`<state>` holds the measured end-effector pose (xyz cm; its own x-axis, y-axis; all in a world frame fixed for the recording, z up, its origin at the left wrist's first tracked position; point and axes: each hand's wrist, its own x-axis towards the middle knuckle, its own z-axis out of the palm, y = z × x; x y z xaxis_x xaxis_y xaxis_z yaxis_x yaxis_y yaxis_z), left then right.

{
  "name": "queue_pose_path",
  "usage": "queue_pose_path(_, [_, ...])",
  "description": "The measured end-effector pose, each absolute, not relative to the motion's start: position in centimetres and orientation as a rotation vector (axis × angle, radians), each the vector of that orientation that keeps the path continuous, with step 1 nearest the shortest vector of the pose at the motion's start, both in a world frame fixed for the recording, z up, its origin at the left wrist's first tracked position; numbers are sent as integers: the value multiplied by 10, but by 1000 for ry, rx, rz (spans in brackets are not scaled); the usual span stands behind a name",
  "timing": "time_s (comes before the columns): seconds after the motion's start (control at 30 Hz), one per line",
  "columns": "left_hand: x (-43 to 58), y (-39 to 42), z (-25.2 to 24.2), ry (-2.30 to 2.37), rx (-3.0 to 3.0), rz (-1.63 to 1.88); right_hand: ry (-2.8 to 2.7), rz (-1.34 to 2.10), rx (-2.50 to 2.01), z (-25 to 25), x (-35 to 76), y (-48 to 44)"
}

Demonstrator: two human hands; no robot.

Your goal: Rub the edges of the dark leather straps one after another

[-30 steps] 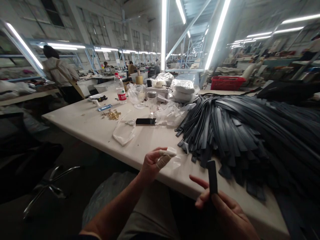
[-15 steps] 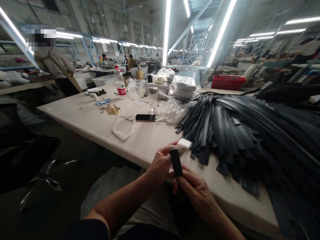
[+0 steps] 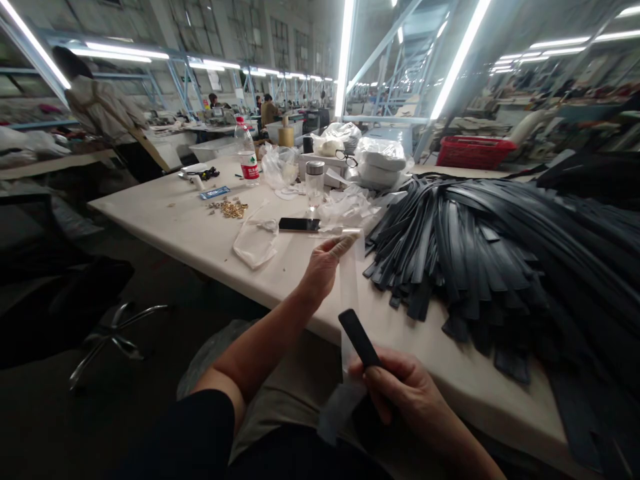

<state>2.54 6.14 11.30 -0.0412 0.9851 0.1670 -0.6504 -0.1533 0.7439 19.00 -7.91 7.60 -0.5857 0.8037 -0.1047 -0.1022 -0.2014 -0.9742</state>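
My left hand [image 3: 325,263] is closed on the upper end of a translucent white strip [image 3: 349,283] over the table's front edge. The strip runs down to my right hand [image 3: 400,380], whose thumb and fingers pinch a short black strap [image 3: 357,333]. The strap's rounded end points up and to the left, beside the white strip. Below my right hand hangs a crumpled translucent piece [image 3: 340,410]. A large pile of black straps [image 3: 450,247] lies to the right of both hands.
On the pale table [image 3: 170,227] are a phone [image 3: 299,225], a glass jar [image 3: 315,183], a red-capped bottle [image 3: 247,157], gold metal pieces [image 3: 234,209] and plastic bags [image 3: 383,163]. A red basket [image 3: 475,153] stands behind the straps. A person [image 3: 105,113] stands at the back left.
My left hand has moved up and away from my right hand, and the white strip now stretches between them. My right hand has moved slightly right and down, with the strap tilted further left.
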Motion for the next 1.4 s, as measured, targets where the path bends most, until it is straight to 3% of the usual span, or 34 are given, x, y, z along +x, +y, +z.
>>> queue_pose_path(0.17, [28, 78, 107, 624, 802, 1633, -1431, 1863, -923, 72, 183, -80])
queue_pose_path(0.3, [25, 100, 107, 854, 1155, 1638, -1408, 1847, -945, 73, 181, -76])
queue_pose_path(0.57, [-27, 89, 105, 1744, 2005, 803, -1141, 1538, -1169, 74, 196, -33])
queue_pose_path(0.83, [-5, -30, 51, 810, 1202, 779, -1092, 1461, -1198, 67, 198, -15])
queue_pose_path(1.1, [17, -69, 27, 770, 789, 934, -1054, 1372, -1207, 64, 205, -5])
queue_pose_path(1.4, [20, -76, 23, 818, 879, 625, -1094, 1293, -1163, 78, 204, -6])
